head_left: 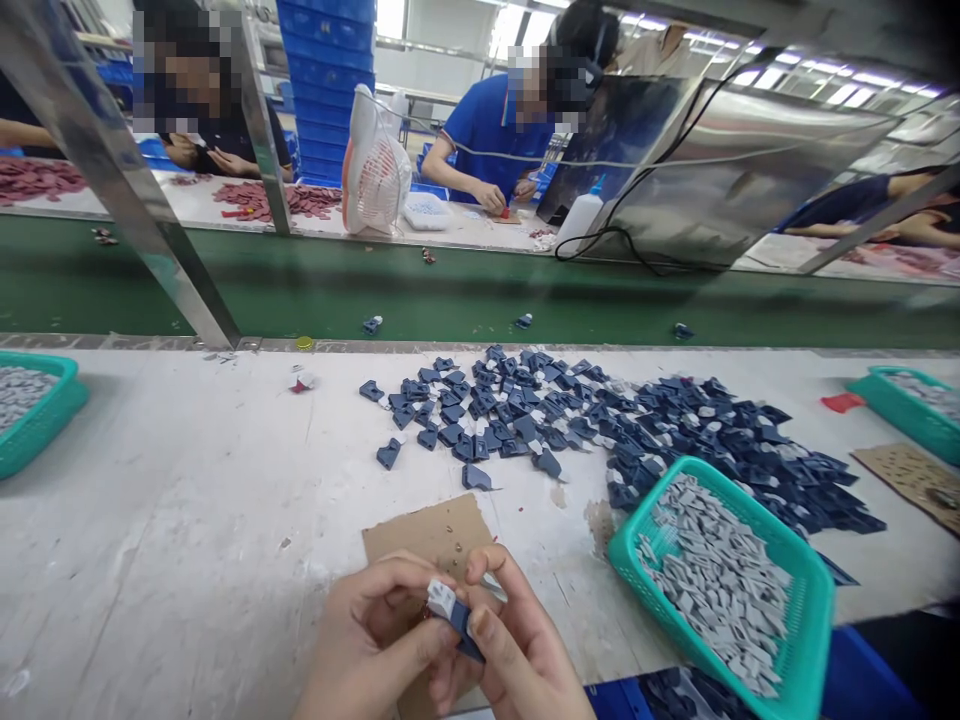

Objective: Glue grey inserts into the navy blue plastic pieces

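Observation:
Just above a piece of brown cardboard (pixel 420 525), both my hands hold one small plastic part. The part has a navy blue body (pixel 466 632) with a light grey piece (pixel 441 599) at its upper left end. My left hand (pixel 367 625) pinches it between thumb and fingers by the grey end. At the navy end, my right hand (pixel 525 640) presses with its thumb, its index finger bent above. A thin greyish sliver shows between the right fingers; what it is I cannot make out. Tiny bits lie on the cardboard.
Many navy parts with grey tips (pixel 517 400) lie piled ahead. A green basket (pixel 814 600) of small grey pieces stands at right, another green basket (pixel 71 400) at left. Beyond runs a green conveyor belt (pixel 450 290) carrying scattered parts, with co-workers across it. A metal post (pixel 161 220) rises left.

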Motion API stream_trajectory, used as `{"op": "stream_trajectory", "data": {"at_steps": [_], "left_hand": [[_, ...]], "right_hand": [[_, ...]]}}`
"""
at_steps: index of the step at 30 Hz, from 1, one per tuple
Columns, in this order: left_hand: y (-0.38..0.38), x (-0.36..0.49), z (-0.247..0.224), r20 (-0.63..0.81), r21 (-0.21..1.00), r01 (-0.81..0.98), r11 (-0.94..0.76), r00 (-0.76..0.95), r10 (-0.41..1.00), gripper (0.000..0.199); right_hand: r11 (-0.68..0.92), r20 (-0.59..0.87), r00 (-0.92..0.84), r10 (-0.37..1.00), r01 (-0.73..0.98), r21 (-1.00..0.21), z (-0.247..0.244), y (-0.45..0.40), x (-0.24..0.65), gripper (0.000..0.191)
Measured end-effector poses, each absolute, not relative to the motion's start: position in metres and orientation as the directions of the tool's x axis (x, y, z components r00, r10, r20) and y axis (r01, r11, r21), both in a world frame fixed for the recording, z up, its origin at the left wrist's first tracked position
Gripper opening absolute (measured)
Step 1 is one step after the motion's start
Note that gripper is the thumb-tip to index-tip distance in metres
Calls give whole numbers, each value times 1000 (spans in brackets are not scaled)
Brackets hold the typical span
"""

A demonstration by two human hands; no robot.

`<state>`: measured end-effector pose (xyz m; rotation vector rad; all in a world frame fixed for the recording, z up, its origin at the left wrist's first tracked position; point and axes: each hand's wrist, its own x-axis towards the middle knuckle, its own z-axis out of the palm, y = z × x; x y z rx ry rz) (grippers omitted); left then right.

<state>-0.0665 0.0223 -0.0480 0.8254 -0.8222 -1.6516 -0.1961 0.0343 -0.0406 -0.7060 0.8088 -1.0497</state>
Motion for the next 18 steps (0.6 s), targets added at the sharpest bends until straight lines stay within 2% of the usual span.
{"op": "stream_trajectory", "data": {"at_steps": [5, 9, 12, 15, 18], "left_hand": [[21, -70, -45, -182, 797, 541, -269, -210, -961, 23], [18, -70, -48, -235, 775, 537, -333, -243, -941, 30], [14, -71, -50, -222, 807, 520, -280, -173, -960, 36], [10, -72, -52, -216, 842, 483, -240, -105, -971, 31], [0, -68, -52, -197, 862, 432, -264, -194, -961, 22]], "right_hand": [[306, -254, 173, -952, 469, -828, -39, 33, -190, 45], [347, -311, 157, -937, 497, -795, -39, 29, -185, 56], [353, -340, 114, -933, 460, -815, -42, 27, -184, 62], [304, -314, 46, -948, 420, -855, -46, 22, -184, 56], [261, -270, 45, -962, 444, -857, -47, 16, -183, 56]]}}
